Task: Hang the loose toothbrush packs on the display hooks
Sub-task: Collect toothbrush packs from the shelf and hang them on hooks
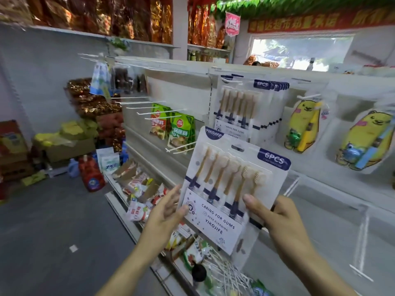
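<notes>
A person stocking a shop aisle holds up a white card-backed six-piece pack of brown-handled toothbrushes (229, 189), tilted, in front of a white display panel (181, 86). The right hand (275, 216) grips the pack's lower right edge, thumb pressed on its face and fingers hidden behind it; the left hand (168, 210) has relaxed, straight fingers, its thumb tip touching the lower left corner. The pack's hang slot is not yet on any hook. Just above and behind it, a row of identical toothbrush packs (248, 107) already hangs, suggesting the job is well along. Several bare white wire hooks (149, 107) jut out to the left near green seasoning sachets (180, 133). Whether more loose packs wait cannot be told; at least this one remains to be hung
</notes>
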